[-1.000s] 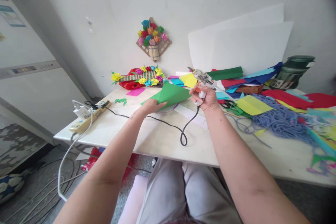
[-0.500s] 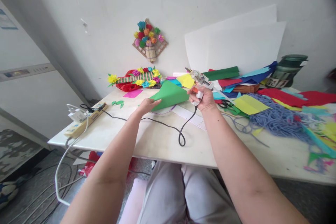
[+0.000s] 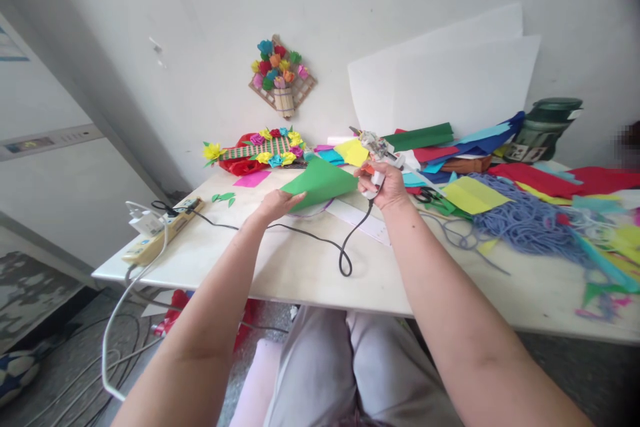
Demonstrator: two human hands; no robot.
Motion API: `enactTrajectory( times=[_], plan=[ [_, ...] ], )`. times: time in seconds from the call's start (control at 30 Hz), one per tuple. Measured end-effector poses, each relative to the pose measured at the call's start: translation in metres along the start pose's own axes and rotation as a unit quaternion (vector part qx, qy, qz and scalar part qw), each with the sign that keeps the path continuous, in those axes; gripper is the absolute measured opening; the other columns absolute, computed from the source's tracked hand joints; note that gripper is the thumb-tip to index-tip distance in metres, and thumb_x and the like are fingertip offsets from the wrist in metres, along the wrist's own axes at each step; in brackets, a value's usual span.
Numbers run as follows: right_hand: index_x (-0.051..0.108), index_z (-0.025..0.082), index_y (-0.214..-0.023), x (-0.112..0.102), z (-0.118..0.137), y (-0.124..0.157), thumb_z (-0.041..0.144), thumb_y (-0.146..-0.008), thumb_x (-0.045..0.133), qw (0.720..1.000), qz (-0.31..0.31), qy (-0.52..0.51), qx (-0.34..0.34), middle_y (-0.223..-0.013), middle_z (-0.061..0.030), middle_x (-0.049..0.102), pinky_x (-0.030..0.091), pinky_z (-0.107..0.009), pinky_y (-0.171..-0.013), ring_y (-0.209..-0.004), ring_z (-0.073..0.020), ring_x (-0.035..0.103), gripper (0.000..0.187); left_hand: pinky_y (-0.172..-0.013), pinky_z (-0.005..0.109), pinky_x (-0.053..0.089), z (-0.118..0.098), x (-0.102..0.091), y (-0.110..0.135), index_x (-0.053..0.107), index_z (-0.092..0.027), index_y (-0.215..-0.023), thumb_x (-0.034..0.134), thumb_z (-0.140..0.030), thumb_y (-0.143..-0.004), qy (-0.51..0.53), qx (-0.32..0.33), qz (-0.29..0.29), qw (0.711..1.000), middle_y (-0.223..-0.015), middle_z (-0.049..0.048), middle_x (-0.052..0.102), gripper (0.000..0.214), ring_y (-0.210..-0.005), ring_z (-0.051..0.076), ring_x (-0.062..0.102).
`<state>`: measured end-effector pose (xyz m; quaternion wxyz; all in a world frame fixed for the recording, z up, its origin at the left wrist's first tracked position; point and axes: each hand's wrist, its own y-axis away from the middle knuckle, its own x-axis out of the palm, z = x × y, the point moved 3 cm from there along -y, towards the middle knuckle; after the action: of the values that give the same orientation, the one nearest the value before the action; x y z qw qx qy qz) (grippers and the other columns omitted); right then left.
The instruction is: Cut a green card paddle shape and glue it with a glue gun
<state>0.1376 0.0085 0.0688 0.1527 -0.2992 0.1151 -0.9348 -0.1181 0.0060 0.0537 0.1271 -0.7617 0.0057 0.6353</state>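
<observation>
My left hand pinches the lower left part of a curved sheet of green paper, raised above the table. My right hand is closed around the white handle of a glue gun, whose tip points up and to the left, beyond the paper. A black cord hangs from the gun, loops on the table and runs left. Under the paper lies a white ruler-like strip, partly covered. Small green paper leaves lie to the left of my left hand.
A yellow power strip with plugs sits at the table's left edge. A flower-trimmed stick craft lies at the back. Blue yarn, black scissors, coloured paper and a dark green jar crowd the right. White boards lean against the wall.
The view has shifted slightly. Both hands keep their holds on the green paper and the glue gun, with hardly any movement.
</observation>
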Motion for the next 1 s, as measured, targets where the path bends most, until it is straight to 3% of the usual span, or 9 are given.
enactTrajectory(
  times=[0.13, 0.27, 0.47, 0.6, 0.77, 0.87, 1.0],
  plan=[
    [0.055, 0.018, -0.063, 0.001, 0.000, 0.001, 0.030, -0.068, 0.050, 1.000, -0.003, 0.014, 0.005, -0.064, -0.0025, 0.066, 0.037, -0.022, -0.041, -0.031, -0.0041, 0.029, 0.014, -0.055, 0.023, 0.032, -0.001, 0.001, 0.004, 0.070, -0.024, -0.082, 0.032, -0.057, -0.082, -0.064, 0.025, 0.032, 0.997, -0.057, 0.0031, 0.055, 0.051, -0.062, 0.015, 0.053],
    [0.055, 0.018, -0.063, 0.001, -0.001, 0.000, 0.029, -0.067, 0.050, 1.000, 0.000, 0.006, 0.003, -0.064, -0.0028, 0.066, 0.036, -0.022, -0.041, -0.031, -0.0037, 0.030, 0.013, -0.060, 0.022, 0.035, -0.009, -0.001, 0.007, 0.065, -0.026, -0.103, 0.037, -0.051, -0.083, -0.108, 0.056, 0.056, 0.991, -0.064, 0.0038, 0.060, 0.043, -0.070, 0.017, 0.057],
    [0.054, 0.017, -0.065, -0.003, -0.005, -0.003, 0.026, -0.066, 0.053, 1.000, -0.013, -0.012, 0.015, -0.065, -0.0024, 0.065, 0.037, -0.022, -0.040, -0.032, -0.0036, 0.034, 0.009, -0.060, 0.024, 0.036, -0.021, -0.003, 0.013, 0.068, -0.019, -0.088, 0.036, -0.064, -0.077, -0.146, 0.027, 0.047, 0.988, -0.068, 0.0072, 0.062, 0.056, -0.074, 0.021, 0.058],
    [0.053, 0.017, -0.065, -0.005, -0.007, -0.004, 0.025, -0.066, 0.054, 0.999, -0.024, -0.007, 0.026, -0.068, -0.0023, 0.065, 0.038, -0.022, -0.040, -0.033, -0.0033, 0.035, 0.008, -0.058, 0.027, 0.036, -0.032, 0.001, 0.014, 0.067, -0.017, -0.077, 0.038, -0.076, -0.065, -0.166, 0.051, 0.037, 0.984, -0.066, 0.0097, 0.062, 0.067, -0.071, 0.024, 0.058],
    [0.055, 0.016, -0.065, -0.004, -0.008, -0.004, 0.024, -0.066, 0.053, 0.998, -0.040, 0.004, 0.048, -0.067, -0.0027, 0.065, 0.039, -0.021, -0.039, -0.032, -0.0030, 0.035, 0.008, -0.059, 0.029, 0.036, -0.041, 0.002, 0.014, 0.063, -0.016, -0.070, 0.046, -0.078, -0.057, -0.173, 0.055, 0.040, 0.983, -0.061, 0.0102, 0.059, 0.066, -0.067, 0.025, 0.058],
    [0.054, 0.016, -0.065, -0.004, -0.007, -0.005, 0.023, -0.066, 0.054, 0.998, -0.041, 0.013, 0.051, -0.067, -0.0036, 0.065, 0.040, -0.020, -0.039, -0.032, -0.0034, 0.038, 0.008, -0.057, 0.028, 0.035, -0.044, -0.005, 0.016, 0.060, -0.017, -0.068, 0.047, -0.073, -0.060, -0.102, 0.067, 0.031, 0.992, -0.058, 0.0065, 0.055, 0.059, -0.064, 0.022, 0.055],
    [0.054, 0.016, -0.067, -0.003, -0.007, -0.005, 0.023, -0.066, 0.055, 0.997, -0.052, 0.020, 0.051, -0.068, -0.0044, 0.065, 0.040, -0.020, -0.037, -0.035, -0.0055, 0.044, 0.008, -0.049, 0.024, 0.030, -0.046, -0.012, 0.020, 0.052, -0.018, -0.060, 0.042, -0.067, -0.069, 0.092, 0.070, 0.031, 0.993, -0.053, -0.0011, 0.044, 0.051, -0.053, 0.012, 0.043]
  ],
)
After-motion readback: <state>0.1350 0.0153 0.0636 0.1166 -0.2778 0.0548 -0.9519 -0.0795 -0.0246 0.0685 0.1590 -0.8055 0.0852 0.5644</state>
